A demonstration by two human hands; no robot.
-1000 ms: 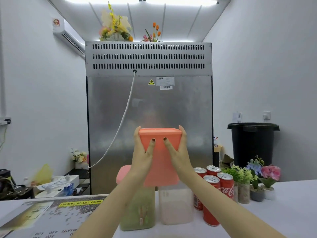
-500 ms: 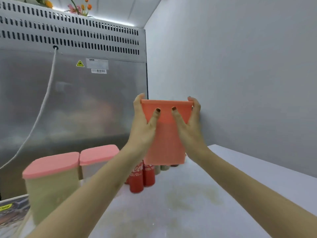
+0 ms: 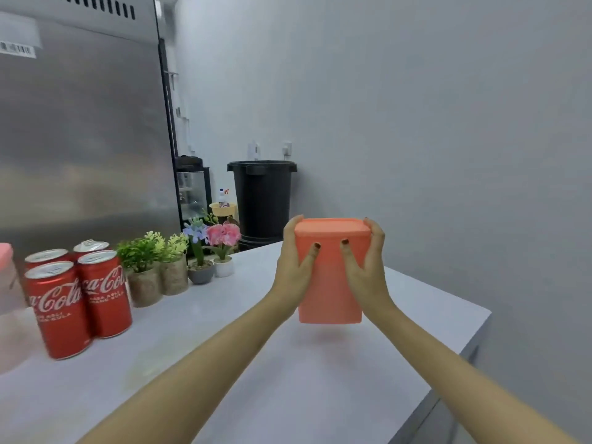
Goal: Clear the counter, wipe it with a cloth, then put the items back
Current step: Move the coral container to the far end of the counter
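I hold an orange lidded container (image 3: 330, 283) upright between both hands, a little above the white counter (image 3: 288, 379), towards its right end. My left hand (image 3: 293, 267) grips its left side and my right hand (image 3: 368, 270) its right side, thumbs on the front face. Several red Coca-Cola cans (image 3: 80, 299) stand at the counter's left. Beside them are small potted plants (image 3: 153, 264) and flower pots (image 3: 211, 251) along the back edge.
A pink-lidded clear container (image 3: 6, 283) shows blurred at the far left edge. A steel fridge back (image 3: 80, 139) rises behind the counter. A black bin (image 3: 262, 197) stands on the floor beyond. The counter's right edge (image 3: 474, 341) lies near the grey wall.
Both hands have carried the orange container to the right and lowered it towards the counter's right end. My view has swung right, so the cans and plants sit on the left.
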